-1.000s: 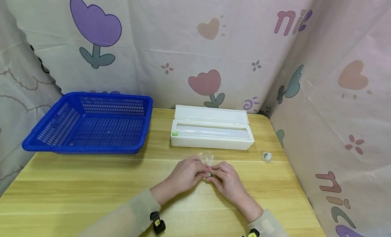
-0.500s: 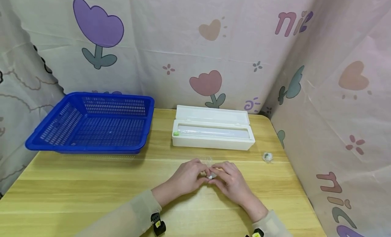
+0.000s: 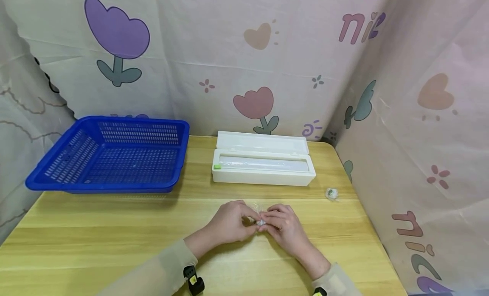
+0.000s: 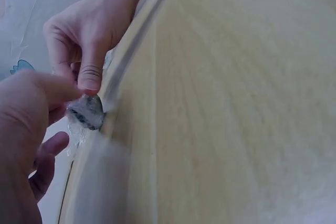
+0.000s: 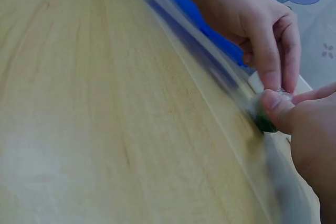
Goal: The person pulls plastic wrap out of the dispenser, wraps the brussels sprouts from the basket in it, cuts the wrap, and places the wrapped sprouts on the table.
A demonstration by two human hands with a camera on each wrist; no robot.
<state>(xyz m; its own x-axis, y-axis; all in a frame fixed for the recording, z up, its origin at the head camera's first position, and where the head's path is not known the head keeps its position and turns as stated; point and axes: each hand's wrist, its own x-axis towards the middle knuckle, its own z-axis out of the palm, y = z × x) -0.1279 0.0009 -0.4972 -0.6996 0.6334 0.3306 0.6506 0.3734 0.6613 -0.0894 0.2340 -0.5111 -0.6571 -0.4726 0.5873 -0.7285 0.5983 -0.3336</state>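
Note:
Between my fingertips, low over the wooden table, is a small dark-green item wrapped in cling film [image 4: 86, 113]. My left hand [image 3: 231, 223] pinches the film from the left with thumb and forefinger. From the other side my right hand [image 3: 285, 228] pinches the same bundle, its thumb pressed on it in the right wrist view. Loose clear film stands up a little behind the fingers. Fingers cover much of the bundle in the head view. A white cling film box [image 3: 263, 178] lies just beyond the hands, lid raised, the roll showing inside.
A similar film-wrapped bundle [image 3: 332, 194] lies near the table's right edge. At the back left stands a blue plastic basket [image 3: 114, 187] with slotted sides. Patterned cloth [image 3: 183, 41] hangs behind the table [image 3: 114, 236] and along both sides.
The loose film that stood up beyond the fingers has been drawn down and gathered in against the bundle. Both hands stay at the same spot while their fingers shift around it.

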